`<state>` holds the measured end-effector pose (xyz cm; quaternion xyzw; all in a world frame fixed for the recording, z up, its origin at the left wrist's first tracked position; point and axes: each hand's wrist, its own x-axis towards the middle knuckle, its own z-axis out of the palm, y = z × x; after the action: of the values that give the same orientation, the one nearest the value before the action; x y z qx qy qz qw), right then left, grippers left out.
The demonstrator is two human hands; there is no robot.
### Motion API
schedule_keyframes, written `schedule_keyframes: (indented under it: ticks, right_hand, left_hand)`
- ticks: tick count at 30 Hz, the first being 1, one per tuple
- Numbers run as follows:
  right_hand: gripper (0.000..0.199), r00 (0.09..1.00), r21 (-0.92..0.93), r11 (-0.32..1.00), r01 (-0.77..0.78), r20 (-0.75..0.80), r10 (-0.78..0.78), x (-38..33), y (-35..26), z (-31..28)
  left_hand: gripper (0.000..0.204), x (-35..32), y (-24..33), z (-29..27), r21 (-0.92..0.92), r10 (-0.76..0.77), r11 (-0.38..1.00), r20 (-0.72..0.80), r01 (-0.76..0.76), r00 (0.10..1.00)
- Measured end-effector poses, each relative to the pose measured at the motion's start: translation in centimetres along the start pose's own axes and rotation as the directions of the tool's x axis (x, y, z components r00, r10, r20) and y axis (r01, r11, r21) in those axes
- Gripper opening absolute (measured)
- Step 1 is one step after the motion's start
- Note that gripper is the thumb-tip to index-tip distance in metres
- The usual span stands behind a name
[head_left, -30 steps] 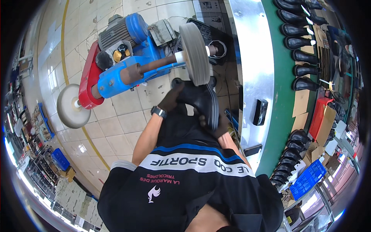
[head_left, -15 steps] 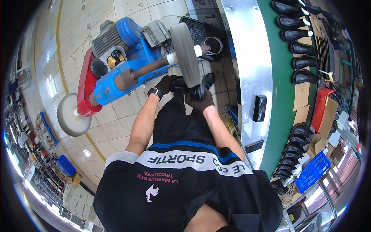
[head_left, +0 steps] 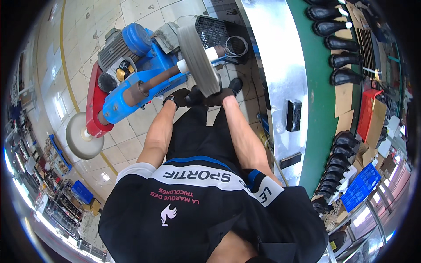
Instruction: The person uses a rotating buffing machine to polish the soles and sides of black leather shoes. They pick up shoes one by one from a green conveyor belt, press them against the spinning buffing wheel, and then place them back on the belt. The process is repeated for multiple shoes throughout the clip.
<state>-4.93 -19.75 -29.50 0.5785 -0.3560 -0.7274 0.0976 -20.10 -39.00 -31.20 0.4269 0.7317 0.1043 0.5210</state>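
Both my hands wear dark gloves and are closed around a black shoe (head_left: 194, 95) at the lower edge of a large grey buffing wheel (head_left: 194, 61). My left hand (head_left: 179, 97) grips one end of the shoe, left of the wheel. On the other side, my right hand (head_left: 218, 98) holds it close to the wheel's rim. The wheel hides the middle of the shoe, and some fingers are hidden too. Streaks on the wheel look like spinning. Its shaft (head_left: 162, 78) runs from a blue machine (head_left: 117, 105).
A pale round wheel (head_left: 83, 136) sits at the machine's other end, beside a red guard (head_left: 94, 103). A black crate (head_left: 211, 30) stands beyond. Along my right runs a metal-edged bench (head_left: 285, 57) with a green top (head_left: 322, 114), bearing rows of black shoes (head_left: 344, 59) and a black block (head_left: 294, 115).
My right hand has turned and moved slightly up and left with the shoe. The shoe part that showed right of the wheel is now mostly hidden. The view has shifted slightly.
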Motion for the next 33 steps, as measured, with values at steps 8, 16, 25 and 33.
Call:
schedule_keyframes:
  ticks: [8, 16, 25, 33]
  right_hand:
    - [0.040, 0.829, -0.903, 0.065, 0.425, 0.359, -0.430, -7.6, -2.4, -6.4]
    - [0.073, 0.233, -0.734, -0.382, 0.562, 0.583, -0.778, -31.7, 5.0, -12.6]
    - [0.066, 0.000, -0.136, -0.082, 0.987, 0.514, -0.858, -44.5, 9.3, -14.1]
    - [0.077, -0.044, 0.259, 0.273, 0.926, 0.795, -0.605, -43.9, 8.0, -12.5]
  left_hand:
    - [0.049, -1.1, 4.1, 5.0, -0.172, 0.111, 0.977, -0.097, -0.126, 0.989]
    - [0.052, -4.1, 25.7, -3.8, -0.088, 0.481, 0.849, -0.278, -0.520, 0.832]
    - [0.031, -6.4, 51.2, -18.6, 0.519, 0.844, 0.527, -0.417, -0.674, 0.338]
    - [0.050, 1.7, 51.5, -19.5, -0.541, 0.457, 0.444, -0.548, -0.714, 0.700]
